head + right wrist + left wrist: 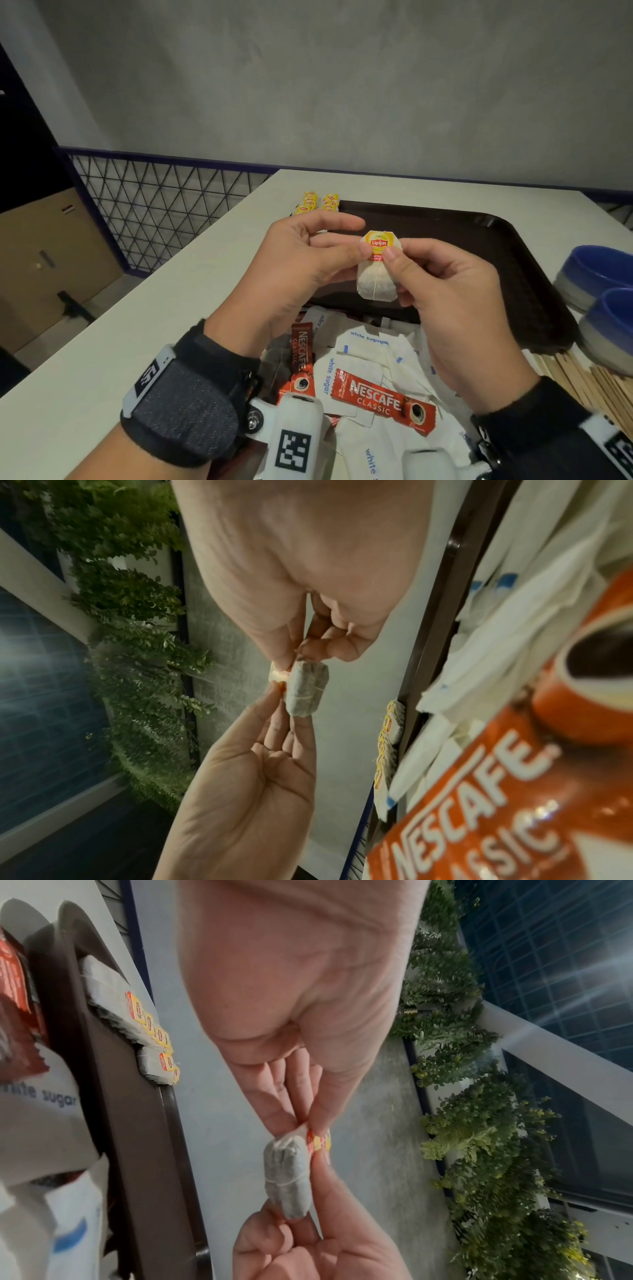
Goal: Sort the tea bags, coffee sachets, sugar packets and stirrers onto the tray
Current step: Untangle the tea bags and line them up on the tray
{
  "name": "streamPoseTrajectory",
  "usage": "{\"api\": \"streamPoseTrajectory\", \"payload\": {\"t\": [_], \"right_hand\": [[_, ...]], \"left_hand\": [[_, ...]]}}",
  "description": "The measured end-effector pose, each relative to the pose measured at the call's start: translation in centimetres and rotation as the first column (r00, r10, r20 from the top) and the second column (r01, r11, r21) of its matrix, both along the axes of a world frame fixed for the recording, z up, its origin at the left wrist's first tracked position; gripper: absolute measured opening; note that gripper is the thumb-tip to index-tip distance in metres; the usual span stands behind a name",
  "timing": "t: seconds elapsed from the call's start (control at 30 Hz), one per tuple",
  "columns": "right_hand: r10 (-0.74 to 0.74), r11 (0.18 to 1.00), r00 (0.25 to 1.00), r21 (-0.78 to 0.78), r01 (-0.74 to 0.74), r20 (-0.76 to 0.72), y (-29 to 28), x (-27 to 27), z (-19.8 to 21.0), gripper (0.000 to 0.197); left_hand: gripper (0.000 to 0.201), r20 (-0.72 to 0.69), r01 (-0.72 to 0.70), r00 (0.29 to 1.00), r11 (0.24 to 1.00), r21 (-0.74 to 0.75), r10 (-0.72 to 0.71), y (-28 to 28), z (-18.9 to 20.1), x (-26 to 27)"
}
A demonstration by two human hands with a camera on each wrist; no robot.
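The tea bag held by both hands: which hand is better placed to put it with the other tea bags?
Probably the left hand: the sorted tea bags lie at the tray's far-left corner, nearer it than the right hand.

Grey wall (308,85), white table (120,325), mesh railing (154,205).

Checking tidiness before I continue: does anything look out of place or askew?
Yes: white sugar packets and red Nescafe coffee sachets lie jumbled over the dark brown plastic tray's near edge, unlike the neat yellow-tagged tea bags at its far corner.
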State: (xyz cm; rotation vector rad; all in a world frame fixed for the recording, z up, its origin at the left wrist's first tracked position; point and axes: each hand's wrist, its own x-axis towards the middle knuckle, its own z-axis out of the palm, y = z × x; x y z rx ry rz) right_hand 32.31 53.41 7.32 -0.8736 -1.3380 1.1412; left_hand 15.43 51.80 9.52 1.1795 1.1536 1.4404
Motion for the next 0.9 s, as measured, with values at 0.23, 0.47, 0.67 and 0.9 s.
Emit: {"api": "streamPoseTrajectory", "payload": {"t": [0.23, 0.47, 0.67, 0.9], "right_hand": [[0.07, 0.997, 0.978, -0.033, -0.065, 0.198, 0.5, 0.8, 0.9, 0.007], [0.204, 0.974, 0.926, -0.162, -0.158, 0.319, 3.3, -0.2, 4.5, 0.003], [0.292, 0.94, 0.85, -0.295, -0.17, 0.438, 9.7, -3.3, 5.5, 0.011], [0.389, 0.89, 0.73, -0.433, -0.141, 0.562, 14.5, -8.3, 2.6, 0.011]], "left_hand": [[0.031, -0.016, -0.015, 1.0, 1.0, 0.0, 0.015, -0.1, 0.2, 0.0], [0.04, 0.142, -0.136, 0.982, 0.986, 0.092, 0.122, -0.3, 2.4, -2.6], [0.01, 0.29, -0.298, 0.926, 0.94, 0.169, 0.241, 0.1, 5.5, -8.3], [0.008, 0.339, -0.311, 0.898, 0.95, 0.032, 0.283, 0.5, 1.8, -12.3]]}}
